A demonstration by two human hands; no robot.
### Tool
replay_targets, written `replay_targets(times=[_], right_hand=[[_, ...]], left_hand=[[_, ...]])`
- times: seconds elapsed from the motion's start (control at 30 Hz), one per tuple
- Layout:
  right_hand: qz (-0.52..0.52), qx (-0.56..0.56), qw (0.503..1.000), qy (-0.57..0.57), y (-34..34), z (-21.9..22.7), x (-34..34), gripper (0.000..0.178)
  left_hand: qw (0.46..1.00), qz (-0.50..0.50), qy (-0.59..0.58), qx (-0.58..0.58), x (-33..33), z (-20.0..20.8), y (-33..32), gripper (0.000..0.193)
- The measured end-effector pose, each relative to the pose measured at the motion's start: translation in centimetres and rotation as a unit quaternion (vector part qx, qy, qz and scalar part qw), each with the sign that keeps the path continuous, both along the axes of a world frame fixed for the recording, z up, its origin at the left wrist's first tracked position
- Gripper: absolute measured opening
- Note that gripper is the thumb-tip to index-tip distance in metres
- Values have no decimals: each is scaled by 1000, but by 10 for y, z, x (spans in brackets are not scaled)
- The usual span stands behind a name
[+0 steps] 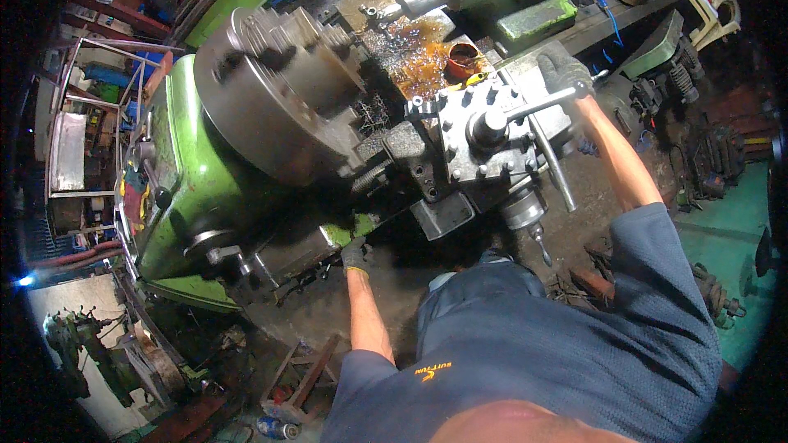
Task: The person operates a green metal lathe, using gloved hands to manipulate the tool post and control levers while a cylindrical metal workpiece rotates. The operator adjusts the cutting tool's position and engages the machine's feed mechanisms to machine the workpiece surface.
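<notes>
Nearest the camera, a blue knitted shirt (558,344) fills the lower frame, both bare forearms reaching up from it. The left hand (355,256), in a dark glove, is closed around a small lever on the green cast-iron apron of the lathe (185,172), though its fingers are too shadowed for the grip to be made out fully. Further out, the right hand (563,70), in a grey work glove, is wrapped around the end of the long steel handle (538,102) of the grey square tool post (480,135). Beyond that, the large grey steel chuck (263,107) is seen with stepped jaws and no workpiece visibly clamped in it. An orange cup (462,59) stands on the oil-stained carriage plate (419,41) behind. Cutting is judged not to have begun; setting-up appears in hand, with loading left.
</notes>
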State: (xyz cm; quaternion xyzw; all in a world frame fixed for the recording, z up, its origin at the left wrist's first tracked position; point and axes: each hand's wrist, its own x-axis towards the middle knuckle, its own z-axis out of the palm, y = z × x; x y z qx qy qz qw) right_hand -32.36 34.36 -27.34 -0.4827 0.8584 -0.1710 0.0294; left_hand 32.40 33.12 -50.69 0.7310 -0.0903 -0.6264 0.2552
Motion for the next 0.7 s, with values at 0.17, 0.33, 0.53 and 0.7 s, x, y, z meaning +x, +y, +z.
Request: replay_targets(times=[0.17,0.33,0.53,0.7], right_hand=[[-3,-4,1000,1,1,-5,-4,40],[8,-22,1000,1,1,-3,-2,39],[17,-41,999,32,1,-4,-2,34],[-4,-6,1000,0,0,-5,-4,41]], left_hand=[[1000,-2,-2,22,-6,10,-5,11],[999,-34,12,9,-2,16,0,8],[1000,-10,-5,22,-3,10,-2,14],[999,-20,3,26,1,9,-1,9]])
